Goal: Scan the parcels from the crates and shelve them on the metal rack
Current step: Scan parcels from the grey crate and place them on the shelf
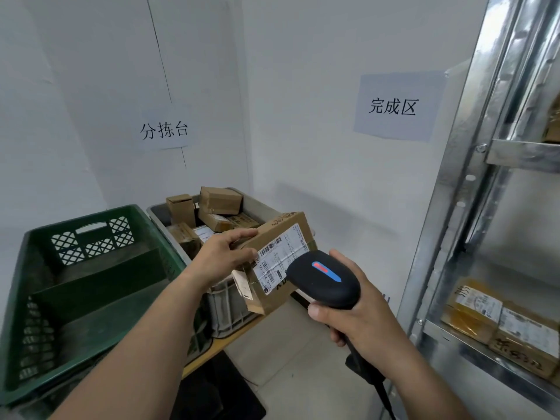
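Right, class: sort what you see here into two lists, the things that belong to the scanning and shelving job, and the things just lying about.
Job in hand:
left hand holding the parcel
right hand holding the scanner
grey crate, with more boxes
green crate
metal rack
shelved parcels

Just there:
left wall sign
right wall sign
dark object on the floor

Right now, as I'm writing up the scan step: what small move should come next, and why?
Probably trigger the scanner while holding the parcel steady. The left hand holds the parcel with its label turned towards the scanner. The right hand grips the scanner, its head aimed close at the label. Shelving on the rack would likely follow.
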Demonstrator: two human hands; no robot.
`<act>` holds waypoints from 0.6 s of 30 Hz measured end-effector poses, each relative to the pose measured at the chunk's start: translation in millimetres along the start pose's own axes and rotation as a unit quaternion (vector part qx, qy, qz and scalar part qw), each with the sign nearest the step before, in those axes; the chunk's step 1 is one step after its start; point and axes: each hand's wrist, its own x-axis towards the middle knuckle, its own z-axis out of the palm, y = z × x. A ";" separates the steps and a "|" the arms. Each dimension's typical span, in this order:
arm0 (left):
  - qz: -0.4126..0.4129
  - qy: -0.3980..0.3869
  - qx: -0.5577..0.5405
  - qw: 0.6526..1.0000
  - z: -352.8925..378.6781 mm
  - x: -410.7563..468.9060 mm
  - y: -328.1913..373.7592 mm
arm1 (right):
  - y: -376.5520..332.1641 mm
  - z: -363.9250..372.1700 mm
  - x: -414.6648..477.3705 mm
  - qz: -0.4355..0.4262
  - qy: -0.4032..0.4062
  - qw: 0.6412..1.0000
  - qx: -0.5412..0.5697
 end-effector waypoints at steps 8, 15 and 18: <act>0.008 -0.025 -0.016 1.000 -2.2 2.7 4.4 | 3.2 -3.2 0.4 -0.008 -0.026 1.000 -0.004; 0.016 -0.034 -0.019 0.999 -1.8 3.2 4.6 | 7.3 -6.9 2.2 -0.005 -0.025 1.000 0.006; 0.015 -0.034 -0.025 0.999 -0.6 3.0 6.3 | 7.1 -7.7 2.4 -0.005 -0.027 1.000 0.005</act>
